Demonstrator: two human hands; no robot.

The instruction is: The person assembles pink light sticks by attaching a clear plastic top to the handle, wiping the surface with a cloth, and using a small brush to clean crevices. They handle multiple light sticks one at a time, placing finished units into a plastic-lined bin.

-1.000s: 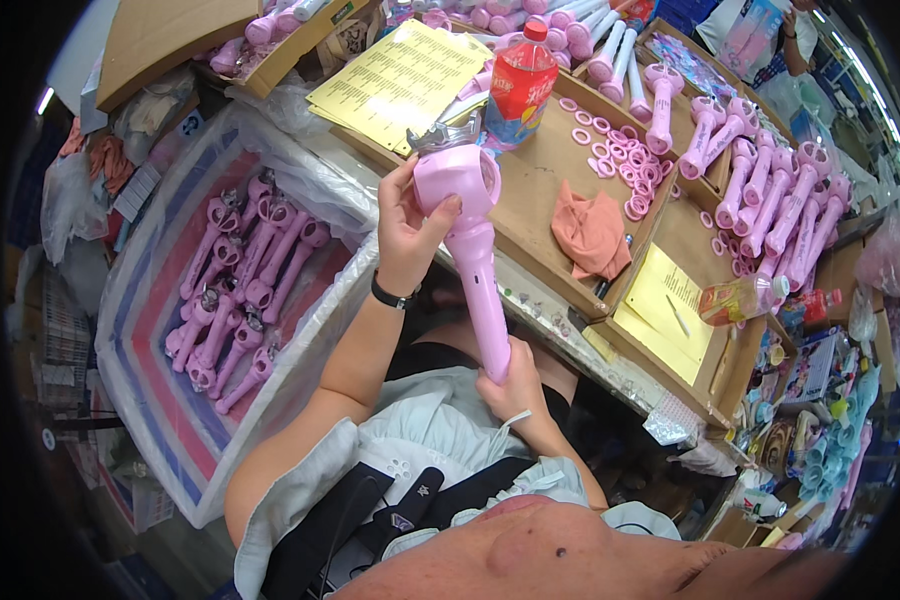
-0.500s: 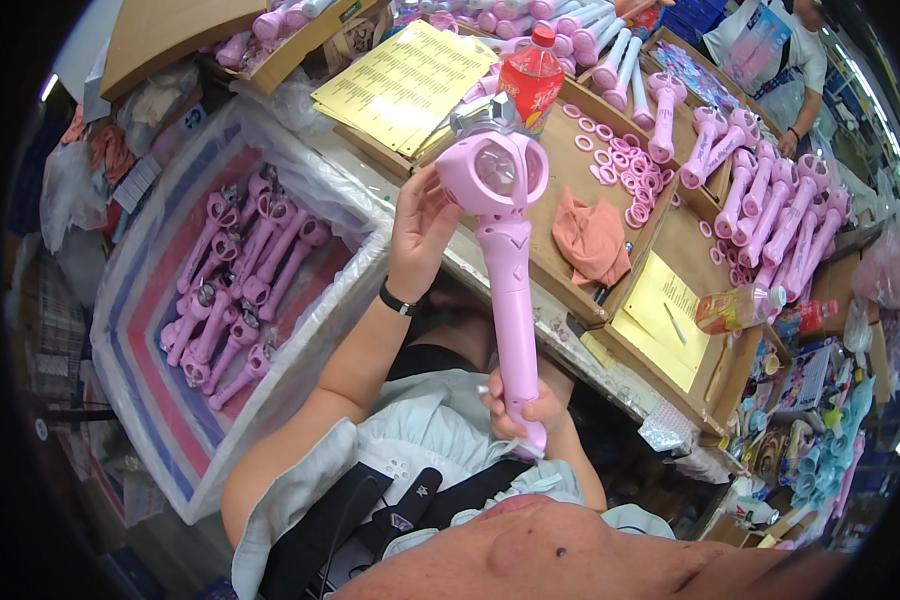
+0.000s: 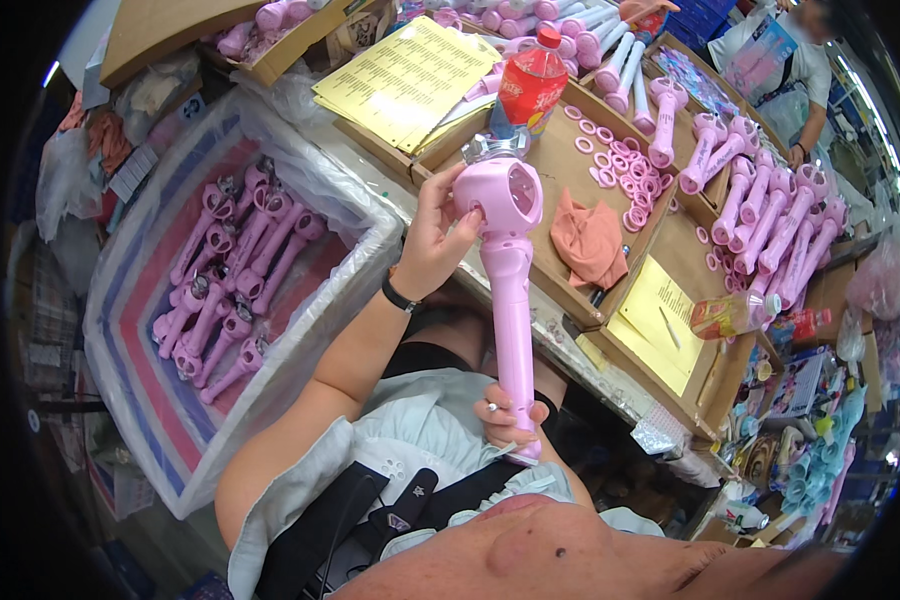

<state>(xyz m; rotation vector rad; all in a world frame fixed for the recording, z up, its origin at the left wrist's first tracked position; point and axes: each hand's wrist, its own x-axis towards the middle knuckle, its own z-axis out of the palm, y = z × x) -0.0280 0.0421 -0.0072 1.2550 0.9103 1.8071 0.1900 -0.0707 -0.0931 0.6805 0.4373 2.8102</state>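
Observation:
I hold a pink light stick (image 3: 511, 300) upright in front of me, its round openwork head at the top and a silver crown-like piece on the tip. My left hand (image 3: 435, 235) is closed around the left side of that head, thumb pressed against it. Lower down, my right hand (image 3: 502, 412) wraps around the bottom end of the handle. Beyond the head stands a bottle with a red cap and label (image 3: 533, 85). Pink rings (image 3: 625, 172) lie scattered in a cardboard tray (image 3: 610, 318) on the bench, beside an orange cloth (image 3: 587, 240).
At my left, a large plastic-lined box (image 3: 135, 400) holds several pink light sticks (image 3: 225, 270). More light sticks (image 3: 785, 225) lie at the bench's right. Yellow printed sheets (image 3: 410, 85) and a drink bottle (image 3: 730, 315) rest nearby. Another person (image 3: 805, 75) stands at the far right.
The light stick has turned about its long axis, so its head shows another side. My left thumb has shifted on the head, and my right fingers have changed their hold on the handle.

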